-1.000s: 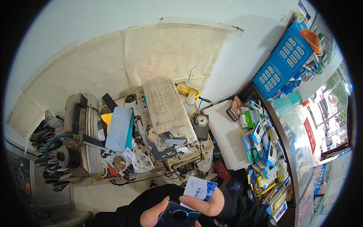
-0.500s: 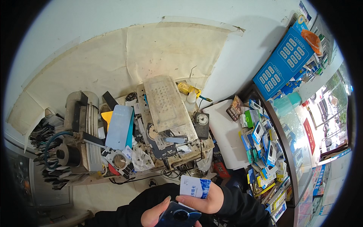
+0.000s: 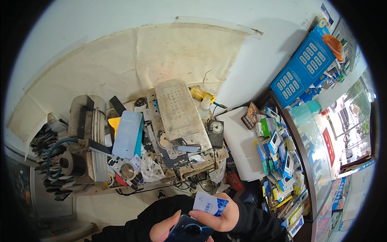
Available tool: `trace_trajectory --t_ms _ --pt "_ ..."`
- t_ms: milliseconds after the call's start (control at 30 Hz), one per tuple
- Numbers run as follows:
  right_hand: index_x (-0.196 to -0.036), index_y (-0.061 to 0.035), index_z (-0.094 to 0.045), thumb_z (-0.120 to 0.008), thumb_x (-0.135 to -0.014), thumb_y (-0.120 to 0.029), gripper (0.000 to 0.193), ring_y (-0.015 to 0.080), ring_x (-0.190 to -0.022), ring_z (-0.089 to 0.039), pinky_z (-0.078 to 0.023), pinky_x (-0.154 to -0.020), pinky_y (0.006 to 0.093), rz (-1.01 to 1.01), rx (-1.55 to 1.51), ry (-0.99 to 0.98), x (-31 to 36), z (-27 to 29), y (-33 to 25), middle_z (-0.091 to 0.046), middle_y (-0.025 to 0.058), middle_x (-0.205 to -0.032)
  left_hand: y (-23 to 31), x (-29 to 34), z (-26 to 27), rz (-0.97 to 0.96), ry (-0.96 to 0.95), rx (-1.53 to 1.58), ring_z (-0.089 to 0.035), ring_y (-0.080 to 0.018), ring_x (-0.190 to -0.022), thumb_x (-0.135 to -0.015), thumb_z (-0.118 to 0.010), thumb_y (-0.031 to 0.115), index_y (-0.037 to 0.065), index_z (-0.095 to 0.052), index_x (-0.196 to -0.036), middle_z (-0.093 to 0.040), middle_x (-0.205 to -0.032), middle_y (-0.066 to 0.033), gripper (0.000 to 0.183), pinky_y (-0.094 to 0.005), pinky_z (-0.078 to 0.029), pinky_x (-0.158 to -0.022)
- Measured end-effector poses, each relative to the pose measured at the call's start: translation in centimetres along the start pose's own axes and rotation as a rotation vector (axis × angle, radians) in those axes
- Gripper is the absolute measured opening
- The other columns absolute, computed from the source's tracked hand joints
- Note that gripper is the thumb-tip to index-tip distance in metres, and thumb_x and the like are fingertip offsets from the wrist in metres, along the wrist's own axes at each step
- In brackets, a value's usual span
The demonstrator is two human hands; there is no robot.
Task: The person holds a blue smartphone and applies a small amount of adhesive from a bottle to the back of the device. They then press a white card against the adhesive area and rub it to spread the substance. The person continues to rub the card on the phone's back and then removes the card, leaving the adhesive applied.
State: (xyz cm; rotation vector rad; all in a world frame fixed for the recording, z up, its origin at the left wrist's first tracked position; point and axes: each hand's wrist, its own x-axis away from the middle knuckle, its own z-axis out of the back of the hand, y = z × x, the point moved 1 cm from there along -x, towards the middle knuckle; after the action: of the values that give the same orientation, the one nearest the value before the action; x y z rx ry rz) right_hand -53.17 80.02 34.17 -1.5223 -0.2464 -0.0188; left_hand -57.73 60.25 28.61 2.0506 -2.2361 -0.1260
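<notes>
At the lower middle, my left hand is closed on the left edge of a dark blue smartphone, its thumb lying along the top edge. The phone's back faces up, with a large round camera block, and the lower part is cut off by the frame. My right hand pinches a white and blue card under its thumb, just above the phone's upper right corner. The right thumb tip is close to the phone; the right hand's other fingers are mostly hidden. Both forearms wear black sleeves.
Beyond my hands stands a cluttered workbench with a perforated plate, a dial box and a light blue sheet. A grey motor-like machine is at left. Many small boxed packages pile up at right beside a glass counter.
The card has tilted clockwise and shifted slightly right and down, with my right hand turning a little. My left hand and the phone are almost unchanged.
</notes>
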Motion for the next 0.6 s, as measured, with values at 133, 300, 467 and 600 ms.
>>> trace_trajectory --t_ms 133,300,467,600 --pt "-0.079 0.0000 -0.065 -0.069 -0.094 -0.013 0.020 0.0173 -0.055 -0.060 -0.044 -0.053 0.0302 0.016 -0.016 0.043 0.5 -0.3 0.1 -0.064 0.0095 -0.065 -0.1 0.7 0.3 0.014 0.069 0.050 -0.059 -0.0355 -0.116 -0.102 -0.023 0.062 0.001 -0.028 -0.149 -0.055 -0.130 -0.0301 0.076 -0.0445 -0.043 -0.104" --pt "-0.081 -0.0003 -0.067 -0.068 -0.094 -0.012 0.018 0.0184 -0.056 -0.061 -0.044 -0.053 0.0308 0.027 -0.040 0.077 0.9 -0.6 0.2 -0.065 0.0103 -0.066 0.1 1.3 0.4 0.098 0.148 0.057 -0.056 -0.0357 -0.124 -0.100 -0.020 0.066 0.001 -0.024 -0.152 -0.050 -0.137 -0.0313 0.083 -0.0446 -0.038 -0.111" --pt "-0.083 0.0004 -0.068 -0.067 -0.094 -0.010 0.016 0.0207 -0.057 -0.063 -0.044 -0.052 0.0315 0.014 -0.078 0.059 1.4 -0.3 0.3 -0.066 0.0116 -0.068 -0.2 0.4 -0.1 0.003 0.005 0.029 -0.066 -0.0329 -0.101 -0.105 -0.023 0.056 -0.002 -0.039 -0.142 -0.063 -0.119 -0.0244 0.071 -0.0423 -0.053 -0.089" --pt "-0.086 0.0018 -0.069 -0.067 -0.093 -0.008 0.012 0.0242 -0.058 -0.064 -0.044 -0.052 0.0320 0.115 -0.028 0.052 1.7 -0.4 0.3 -0.066 0.0134 -0.068 -0.4 0.1 -0.3 0.055 0.026 0.316 -0.065 -0.0295 -0.102 -0.106 -0.024 0.054 -0.001 -0.038 -0.143 -0.061 -0.123 -0.0201 0.068 -0.0394 -0.053 -0.089"
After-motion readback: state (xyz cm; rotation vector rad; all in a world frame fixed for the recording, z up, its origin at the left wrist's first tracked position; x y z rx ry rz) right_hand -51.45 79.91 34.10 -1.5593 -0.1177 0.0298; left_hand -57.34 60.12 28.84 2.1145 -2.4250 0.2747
